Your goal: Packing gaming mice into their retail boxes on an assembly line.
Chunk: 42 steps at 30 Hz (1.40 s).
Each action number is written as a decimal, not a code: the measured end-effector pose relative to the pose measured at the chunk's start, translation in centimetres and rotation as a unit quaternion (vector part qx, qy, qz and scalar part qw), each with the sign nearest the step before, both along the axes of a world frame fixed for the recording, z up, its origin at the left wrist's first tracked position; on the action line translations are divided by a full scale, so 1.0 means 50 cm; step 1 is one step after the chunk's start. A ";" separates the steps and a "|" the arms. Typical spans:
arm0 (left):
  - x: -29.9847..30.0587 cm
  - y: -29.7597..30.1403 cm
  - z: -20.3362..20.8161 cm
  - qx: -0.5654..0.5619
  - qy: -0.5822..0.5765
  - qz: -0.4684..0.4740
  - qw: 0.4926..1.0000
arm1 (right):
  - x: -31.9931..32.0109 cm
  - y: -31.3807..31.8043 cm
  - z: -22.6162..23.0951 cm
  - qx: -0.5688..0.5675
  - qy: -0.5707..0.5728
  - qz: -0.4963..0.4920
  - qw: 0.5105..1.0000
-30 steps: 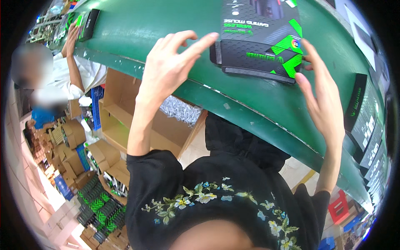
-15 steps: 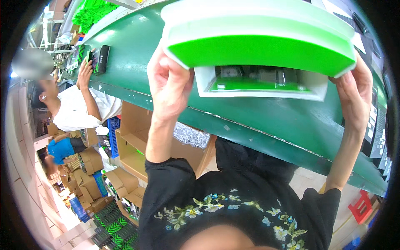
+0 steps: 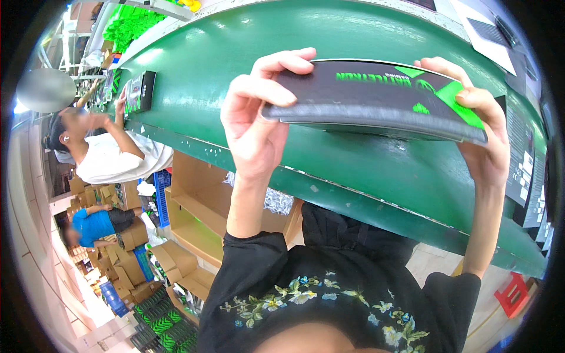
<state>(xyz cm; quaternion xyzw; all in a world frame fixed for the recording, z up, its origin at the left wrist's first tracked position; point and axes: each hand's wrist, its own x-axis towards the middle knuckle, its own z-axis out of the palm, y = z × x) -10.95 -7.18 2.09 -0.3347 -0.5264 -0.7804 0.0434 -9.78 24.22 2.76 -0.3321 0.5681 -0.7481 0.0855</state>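
Observation:
A long black carton point(image 3: 365, 97) with bright green printed patches is held up above the green workbench point(image 3: 347, 176). One narrow printed side faces me. My left hand point(image 3: 253, 115) grips its left end, fingers over the upper side and thumb low at the corner. At the other end, my right hand point(image 3: 485, 120) clasps the carton by the green corner, its fingers curled over the top edge. The underside and far side of the carton are mostly hidden.
Dark printed cartons point(image 3: 521, 167) stand along the bench's right end. At left, a person in a white shirt point(image 3: 118, 156) sits by another black-and-green box point(image 3: 140, 91). An open cardboard box point(image 3: 197, 185) and shredded paper point(image 3: 276, 203) lie below the bench edge; a red stool point(image 3: 511, 294) stands lower right.
A white-edged opening and bright green surface faced me before; now a black printed side does. Both hands have shifted their hold onto its ends. The person at left has raised a hand toward the head.

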 end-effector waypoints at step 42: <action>0.030 0.073 -0.019 0.034 -0.071 0.044 0.996 | 0.081 -0.032 0.000 0.097 0.068 -0.228 0.966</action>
